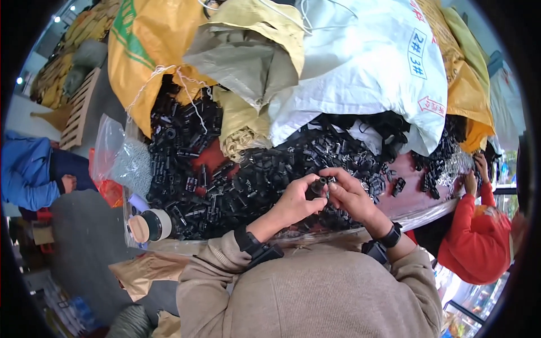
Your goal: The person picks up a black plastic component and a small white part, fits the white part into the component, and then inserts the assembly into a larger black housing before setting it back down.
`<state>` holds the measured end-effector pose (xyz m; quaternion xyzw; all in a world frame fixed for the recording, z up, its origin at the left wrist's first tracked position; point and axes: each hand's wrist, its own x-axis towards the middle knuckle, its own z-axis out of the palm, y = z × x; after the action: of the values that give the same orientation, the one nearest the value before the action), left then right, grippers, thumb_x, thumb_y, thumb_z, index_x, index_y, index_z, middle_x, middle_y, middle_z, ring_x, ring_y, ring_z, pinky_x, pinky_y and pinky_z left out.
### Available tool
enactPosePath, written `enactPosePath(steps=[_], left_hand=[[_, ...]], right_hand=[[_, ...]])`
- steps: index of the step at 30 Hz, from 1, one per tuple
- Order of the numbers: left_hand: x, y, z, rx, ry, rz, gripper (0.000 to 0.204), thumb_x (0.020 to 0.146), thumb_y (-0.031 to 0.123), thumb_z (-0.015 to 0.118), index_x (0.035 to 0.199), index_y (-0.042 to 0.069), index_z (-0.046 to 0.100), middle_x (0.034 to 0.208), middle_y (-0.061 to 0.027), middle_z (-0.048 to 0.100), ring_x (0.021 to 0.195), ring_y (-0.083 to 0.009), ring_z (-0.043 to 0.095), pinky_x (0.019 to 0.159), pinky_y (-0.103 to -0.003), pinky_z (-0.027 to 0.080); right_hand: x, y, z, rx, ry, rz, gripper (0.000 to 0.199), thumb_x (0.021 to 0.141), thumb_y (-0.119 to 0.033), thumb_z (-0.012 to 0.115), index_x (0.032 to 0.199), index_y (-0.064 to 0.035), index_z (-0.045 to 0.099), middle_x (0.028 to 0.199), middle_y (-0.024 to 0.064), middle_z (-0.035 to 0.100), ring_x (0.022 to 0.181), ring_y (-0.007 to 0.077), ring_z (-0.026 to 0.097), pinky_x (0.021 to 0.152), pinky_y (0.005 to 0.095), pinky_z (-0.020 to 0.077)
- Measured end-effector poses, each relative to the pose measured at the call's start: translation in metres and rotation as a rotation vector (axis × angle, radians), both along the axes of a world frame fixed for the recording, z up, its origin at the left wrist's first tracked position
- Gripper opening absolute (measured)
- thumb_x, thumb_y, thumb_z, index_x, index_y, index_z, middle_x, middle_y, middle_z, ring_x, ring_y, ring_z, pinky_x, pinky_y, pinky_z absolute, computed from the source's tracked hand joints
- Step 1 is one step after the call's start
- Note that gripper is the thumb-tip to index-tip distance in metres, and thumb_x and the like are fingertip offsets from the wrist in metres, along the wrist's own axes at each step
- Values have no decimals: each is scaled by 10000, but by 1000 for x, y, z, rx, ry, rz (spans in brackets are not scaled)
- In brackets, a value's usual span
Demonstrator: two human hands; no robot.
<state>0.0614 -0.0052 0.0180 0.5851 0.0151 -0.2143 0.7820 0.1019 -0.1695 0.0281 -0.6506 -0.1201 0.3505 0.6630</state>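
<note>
Over the near edge of the parts-covered table, my two hands meet in front of me. My left hand [296, 200] is closed around a small black cylindrical plastic part [319, 186], its round end pointing up between thumb and fingers. Pressed close against it from the right, my right hand [352, 196] has its thumb and fingers pinched together by a small shiny bit; what exactly they grip is too small to tell. Beneath and beyond both hands spreads a heap of loose black plastic parts [270, 174].
Large woven sacks, orange [163, 34] and white [360, 67], lie across the far side, spilling black parts. A lidded jar [158, 224] and a clear bag of pale pellets [132, 166] stand at left. A person in red [473, 242] works at right; another in blue [25, 174] is far left.
</note>
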Motion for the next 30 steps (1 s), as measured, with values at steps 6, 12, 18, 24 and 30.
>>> enactPosePath(steps=[6, 12, 18, 24, 30], left_hand=[[-6, -4, 4, 281, -251, 118, 167, 713, 77, 587, 853, 5, 532, 767, -56, 576, 681, -107, 551, 621, -251, 453], [-12, 2, 11, 381, -437, 245, 230, 702, 107, 582, 906, 6, 548, 824, -122, 591, 777, -171, 572, 687, -296, 454], [-15, -1, 20, 534, -466, 169, 413, 684, 181, 592, 1022, -40, 504, 934, -208, 572, 879, -267, 570, 759, -298, 438], [-19, 1, 11, 448, -548, 314, 276, 691, 155, 573, 899, -23, 536, 719, -147, 581, 665, -187, 561, 616, -293, 435], [-11, 2, 2, 471, -412, 246, 299, 691, 190, 599, 849, -55, 534, 712, -145, 591, 651, -177, 557, 611, -291, 425]], right_hand=[[-9, 5, 8, 39, 107, -21, 259, 867, -141, 414, 1108, -48, 432, 676, -32, 447, 505, 27, 363, 434, 157, 287], [-9, 20, 0, -9, -14, -11, 232, 839, -130, 434, 1047, -34, 473, 658, -25, 438, 476, 23, 329, 413, 159, 270], [-17, 15, 13, 156, 132, -75, 160, 823, -162, 474, 930, -54, 525, 717, 7, 517, 542, 118, 456, 481, 234, 371], [-23, 18, 29, 118, 117, -29, 198, 851, -198, 469, 1015, -98, 514, 733, -35, 486, 577, 83, 404, 506, 208, 327], [-10, -2, 1, 139, 84, 25, 199, 850, -228, 483, 1004, -104, 510, 817, -18, 506, 628, 74, 410, 549, 192, 335]])
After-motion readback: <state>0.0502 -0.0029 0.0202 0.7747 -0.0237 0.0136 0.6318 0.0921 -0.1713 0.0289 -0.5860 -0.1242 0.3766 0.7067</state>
